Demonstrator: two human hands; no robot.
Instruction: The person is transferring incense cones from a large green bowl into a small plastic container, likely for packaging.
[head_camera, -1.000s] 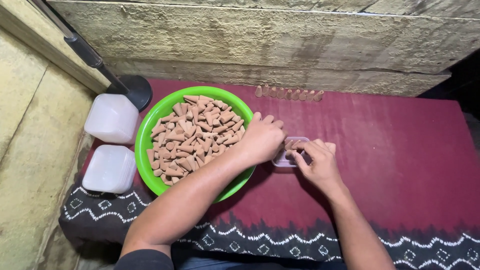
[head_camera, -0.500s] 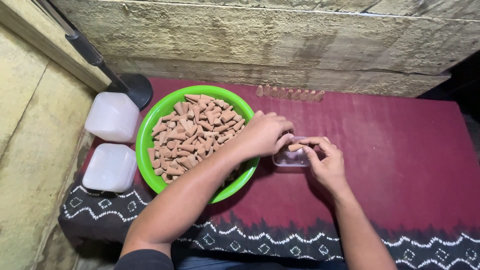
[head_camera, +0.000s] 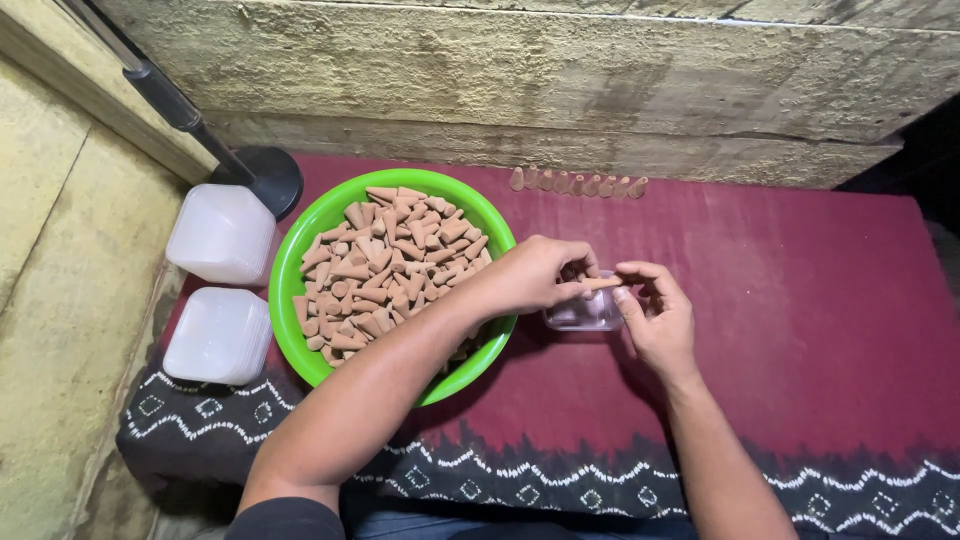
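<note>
A bright green bowl (head_camera: 300, 262) heaped with small brown cones (head_camera: 385, 262) sits on a dark red cloth (head_camera: 800, 330). Just right of the bowl lies a small clear plastic box (head_camera: 590, 315). My left hand (head_camera: 535, 272) reaches across the bowl's rim, and my right hand (head_camera: 655, 315) meets it above the box. Between the fingertips of both hands is one brown cone (head_camera: 603, 284), held level over the box. What the box contains is hidden by my fingers.
A short row of cones (head_camera: 578, 184) stands near the concrete wall at the back. Two stacks of white plastic containers (head_camera: 222, 233) (head_camera: 218, 335) lie left of the bowl. A black round stand base (head_camera: 268, 176) with a pole sits behind them.
Both hands have risen slightly from the box and now pinch one cone between their fingertips; earlier they were lower, at the box.
</note>
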